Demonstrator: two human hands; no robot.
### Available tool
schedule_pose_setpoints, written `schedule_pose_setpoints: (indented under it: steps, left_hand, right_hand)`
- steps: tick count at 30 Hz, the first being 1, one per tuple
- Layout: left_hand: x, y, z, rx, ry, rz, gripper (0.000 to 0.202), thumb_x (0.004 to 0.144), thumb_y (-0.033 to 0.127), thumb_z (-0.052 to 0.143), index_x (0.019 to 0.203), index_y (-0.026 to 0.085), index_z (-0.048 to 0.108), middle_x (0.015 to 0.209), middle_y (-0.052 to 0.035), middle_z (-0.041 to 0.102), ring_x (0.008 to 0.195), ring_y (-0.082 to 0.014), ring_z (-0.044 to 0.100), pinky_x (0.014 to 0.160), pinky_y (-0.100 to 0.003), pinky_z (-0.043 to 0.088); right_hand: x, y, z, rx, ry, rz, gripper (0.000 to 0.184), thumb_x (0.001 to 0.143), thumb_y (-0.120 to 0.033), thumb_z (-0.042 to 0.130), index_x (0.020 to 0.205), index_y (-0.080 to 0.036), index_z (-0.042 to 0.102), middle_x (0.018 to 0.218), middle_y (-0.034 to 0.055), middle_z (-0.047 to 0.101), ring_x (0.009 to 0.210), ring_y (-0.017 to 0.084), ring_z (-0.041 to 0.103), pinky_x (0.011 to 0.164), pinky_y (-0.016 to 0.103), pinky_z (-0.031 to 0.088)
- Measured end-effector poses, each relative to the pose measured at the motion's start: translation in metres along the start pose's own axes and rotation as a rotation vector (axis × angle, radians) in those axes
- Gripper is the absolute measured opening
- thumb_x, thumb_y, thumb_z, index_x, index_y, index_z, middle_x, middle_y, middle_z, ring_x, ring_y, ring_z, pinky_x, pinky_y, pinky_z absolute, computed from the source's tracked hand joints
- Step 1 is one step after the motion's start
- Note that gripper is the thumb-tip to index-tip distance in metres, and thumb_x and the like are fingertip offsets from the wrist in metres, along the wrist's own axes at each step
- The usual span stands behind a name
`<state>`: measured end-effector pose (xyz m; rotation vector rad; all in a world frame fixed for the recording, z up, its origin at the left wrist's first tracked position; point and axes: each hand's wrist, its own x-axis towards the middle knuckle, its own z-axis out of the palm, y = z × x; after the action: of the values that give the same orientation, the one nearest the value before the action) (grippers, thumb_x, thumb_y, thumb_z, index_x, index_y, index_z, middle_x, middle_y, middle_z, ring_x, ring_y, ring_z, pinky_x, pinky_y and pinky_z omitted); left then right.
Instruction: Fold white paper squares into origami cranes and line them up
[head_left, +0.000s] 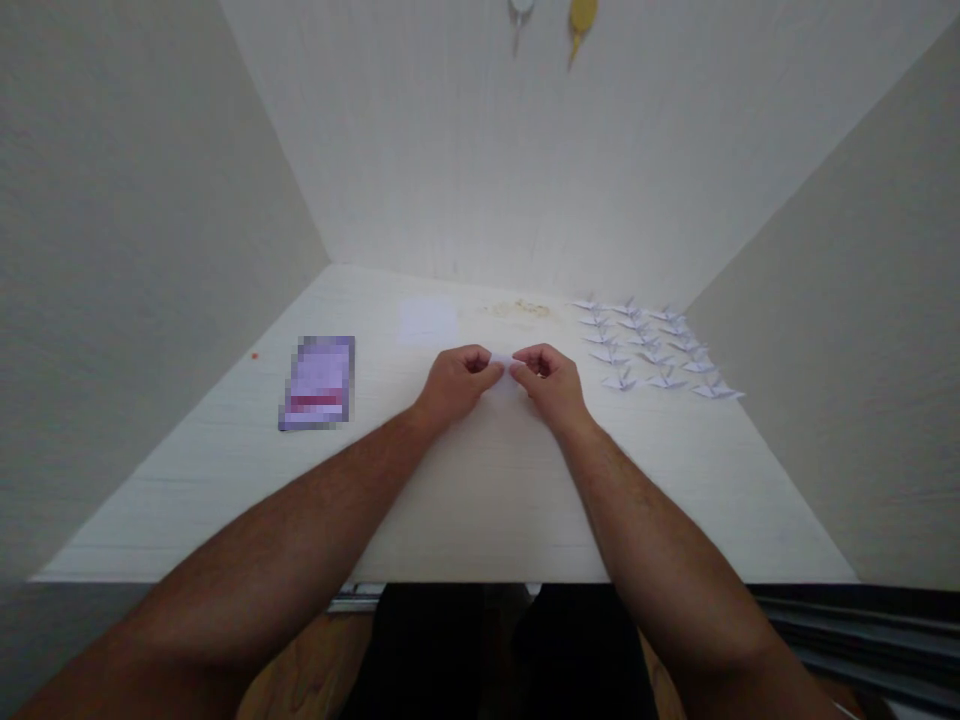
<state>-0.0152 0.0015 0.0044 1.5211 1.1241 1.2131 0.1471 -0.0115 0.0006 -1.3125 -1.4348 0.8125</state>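
My left hand (459,378) and my right hand (549,380) meet at the middle of the white table (480,500). Both are closed in a pinch on a small piece of white paper (504,362) held between them just above the tabletop. Most of the paper is hidden by my fingers. To the right of my right hand lie several small white folded paper cranes (652,350) in rows.
A purple packet (319,382) lies flat on the left of the table. A white paper sheet (427,322) lies beyond my hands, with a faint yellowish smudge (521,310) beside it. Walls close in on three sides. A yellow object (581,20) and a grey one (519,15) hang above.
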Motion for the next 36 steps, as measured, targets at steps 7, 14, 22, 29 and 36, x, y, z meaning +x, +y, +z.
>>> schedule_pose_setpoints:
  steps: [7,14,22,29,36]
  left_hand:
    - [-0.0024,-0.0055,0.0023,0.174,-0.155,0.095,0.021,0.072,0.031,0.068,0.057,0.017,0.065,0.051,0.002,0.053,0.05,-0.0089,0.041,0.046,-0.022,0.027]
    - [-0.0029,-0.005,0.0039,0.18,-0.207,0.117,0.025,0.074,0.033,0.064,0.056,0.017,0.061,0.052,0.0028,0.05,0.05,-0.0083,0.039,0.046,-0.022,0.026]
    - [-0.0028,-0.0097,0.0046,0.171,-0.266,0.105,0.028,0.074,0.035,0.065,0.055,0.016,0.059,0.053,0.0024,0.05,0.052,-0.0082,0.04,0.048,-0.021,0.026]
    - [-0.0022,-0.0045,0.0012,0.173,-0.18,0.041,0.031,0.073,0.043,0.067,0.061,0.014,0.063,0.055,0.0029,0.05,0.053,-0.0078,0.04,0.049,-0.021,0.027]
    - [0.0005,-0.0032,-0.0028,0.128,-0.134,0.009,0.028,0.069,0.038,0.068,0.057,0.015,0.057,0.054,0.0044,0.046,0.053,-0.0073,0.037,0.049,-0.022,0.026]
  right_hand:
    - [-0.0041,-0.0054,0.0002,-0.035,-0.051,-0.006,0.015,0.071,-0.034,0.067,0.073,-0.019,0.065,0.066,0.0003,0.063,0.058,0.012,0.052,0.055,0.026,0.041]
    - [-0.007,-0.0064,0.0017,-0.032,-0.029,0.003,0.01,0.072,-0.029,0.061,0.069,-0.02,0.06,0.058,-0.003,0.055,0.053,0.011,0.045,0.051,0.025,0.037]
    - [-0.0065,-0.0051,-0.0006,-0.103,-0.068,-0.045,0.013,0.073,-0.03,0.063,0.069,-0.019,0.061,0.057,-0.0029,0.056,0.053,0.011,0.045,0.05,0.024,0.034]
    - [-0.0035,-0.0037,-0.0036,-0.024,-0.06,0.026,0.022,0.071,-0.038,0.068,0.067,-0.017,0.064,0.055,-0.0024,0.057,0.05,0.01,0.045,0.049,0.024,0.033]
    - [-0.0017,-0.0057,-0.0068,-0.042,-0.05,0.045,0.025,0.069,-0.041,0.068,0.063,-0.017,0.062,0.052,-0.0034,0.053,0.048,0.009,0.041,0.048,0.025,0.029]
